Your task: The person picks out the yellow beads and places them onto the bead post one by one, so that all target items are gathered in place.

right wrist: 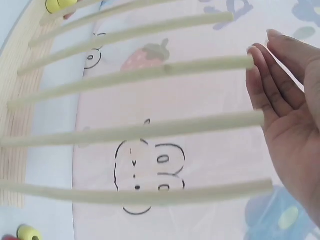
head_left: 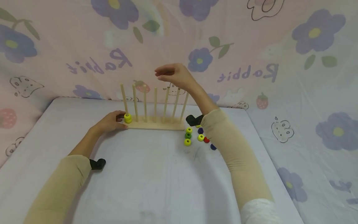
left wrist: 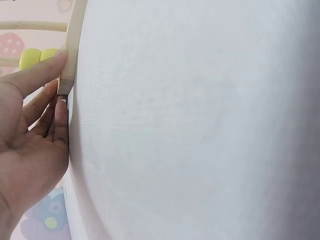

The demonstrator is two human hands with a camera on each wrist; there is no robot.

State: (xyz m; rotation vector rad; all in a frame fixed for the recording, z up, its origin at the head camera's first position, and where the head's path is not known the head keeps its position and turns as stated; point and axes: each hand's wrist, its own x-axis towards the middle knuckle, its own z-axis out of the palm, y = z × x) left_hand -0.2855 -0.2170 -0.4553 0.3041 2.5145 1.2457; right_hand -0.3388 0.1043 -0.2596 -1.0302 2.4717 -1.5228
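Note:
A wooden peg rack (head_left: 156, 126) with several upright pegs stands toward the back of the table. Two yellow beads (head_left: 127, 118) are stacked at the bottom of its leftmost peg. My left hand (head_left: 113, 121) grips the left end of the base; in the left wrist view the thumb (left wrist: 59, 57) presses on the base, the other fingers behind and under its end. Raised above the pegs, my right hand (head_left: 174, 74) has its fingers bent, with a gap to the thumb. Nothing shows between them. In the right wrist view that hand (right wrist: 290, 100) is near the peg tips.
Loose beads lie right of the rack: a green bead (head_left: 188, 136), a red bead (head_left: 206, 140), yellow ones (head_left: 187, 142) and dark blue ones (head_left: 213, 146). The right forearm partly covers this group. A patterned cloth (head_left: 237, 37) hangs behind the white-covered table (head_left: 145, 174).

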